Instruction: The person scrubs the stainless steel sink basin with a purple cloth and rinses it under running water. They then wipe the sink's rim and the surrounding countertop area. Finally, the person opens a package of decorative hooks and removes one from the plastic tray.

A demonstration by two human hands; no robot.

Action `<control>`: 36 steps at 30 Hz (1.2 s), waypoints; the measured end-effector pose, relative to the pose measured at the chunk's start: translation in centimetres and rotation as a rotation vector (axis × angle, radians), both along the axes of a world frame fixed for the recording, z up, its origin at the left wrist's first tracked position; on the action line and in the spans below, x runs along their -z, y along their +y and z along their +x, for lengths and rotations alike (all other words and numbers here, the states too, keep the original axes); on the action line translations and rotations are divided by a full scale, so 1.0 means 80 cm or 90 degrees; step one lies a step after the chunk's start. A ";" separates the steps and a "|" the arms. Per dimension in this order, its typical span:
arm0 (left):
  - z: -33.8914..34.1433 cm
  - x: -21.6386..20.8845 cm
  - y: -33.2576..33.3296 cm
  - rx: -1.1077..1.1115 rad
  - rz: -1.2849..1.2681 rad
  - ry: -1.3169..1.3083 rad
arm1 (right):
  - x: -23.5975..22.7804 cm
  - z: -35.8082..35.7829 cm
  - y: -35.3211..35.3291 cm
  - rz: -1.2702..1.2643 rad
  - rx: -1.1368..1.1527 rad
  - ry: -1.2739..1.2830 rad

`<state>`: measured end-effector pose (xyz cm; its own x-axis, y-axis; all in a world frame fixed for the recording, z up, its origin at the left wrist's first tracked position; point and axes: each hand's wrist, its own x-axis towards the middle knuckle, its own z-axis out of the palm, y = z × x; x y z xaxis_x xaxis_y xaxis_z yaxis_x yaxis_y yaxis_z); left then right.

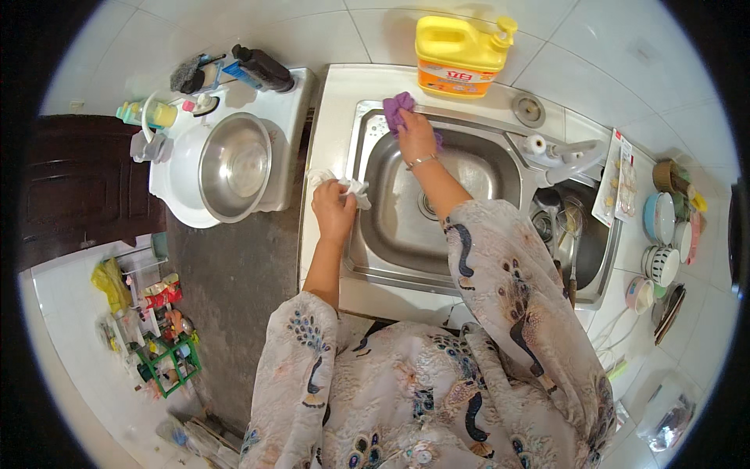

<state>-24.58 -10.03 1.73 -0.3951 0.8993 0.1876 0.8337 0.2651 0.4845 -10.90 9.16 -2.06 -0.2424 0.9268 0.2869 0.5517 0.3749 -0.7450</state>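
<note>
Peacock-patterned sleeves (512,289) are filling the foreground, and the right hand (417,139) is clutching a purple cloth (397,114) at the far left corner of the sink (398,211)! That cloth is looking bunched and creased, its length slanting from far left to near right behind the fingers. Across the rim, the left hand (334,213) is pinching a crumpled white wad (358,193), its ends pointing left and right above the desk (332,125). Beyond, a yellow jug (461,51) is standing by the wall, its orange label (457,76) showing bold printed characters.
</note>
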 end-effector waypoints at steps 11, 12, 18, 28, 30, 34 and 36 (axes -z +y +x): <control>-0.080 -0.031 -0.080 0.096 -0.182 -0.202 | -0.042 -0.071 -0.052 -0.233 -0.189 -0.296; -0.083 -0.040 -0.073 0.090 -0.259 -0.229 | -0.046 -0.062 -0.064 -0.221 -0.213 -0.291; -0.088 -0.026 -0.080 0.144 -0.164 -0.137 | -0.050 0.006 -0.213 -0.187 -0.473 -0.321; -0.055 -0.010 -0.066 -0.054 -0.160 -0.116 | -0.052 0.270 -0.269 -0.138 -0.451 -0.365; -0.044 -0.015 -0.062 -0.026 -0.031 0.024 | -0.057 0.331 -0.245 -0.080 -0.485 -0.404; -0.015 -0.043 -0.053 -0.053 0.063 0.150 | -0.066 0.351 -0.174 -0.118 -0.358 -0.568; -0.014 -0.043 -0.044 -0.074 0.050 0.168 | -0.068 0.360 -0.139 -0.099 -0.355 -0.316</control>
<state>-25.73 -13.53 5.20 -0.4229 0.8298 0.3641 0.8997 0.3364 0.2782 17.89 -1.92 3.39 -0.7529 0.6501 -0.1023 0.5957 0.6071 -0.5258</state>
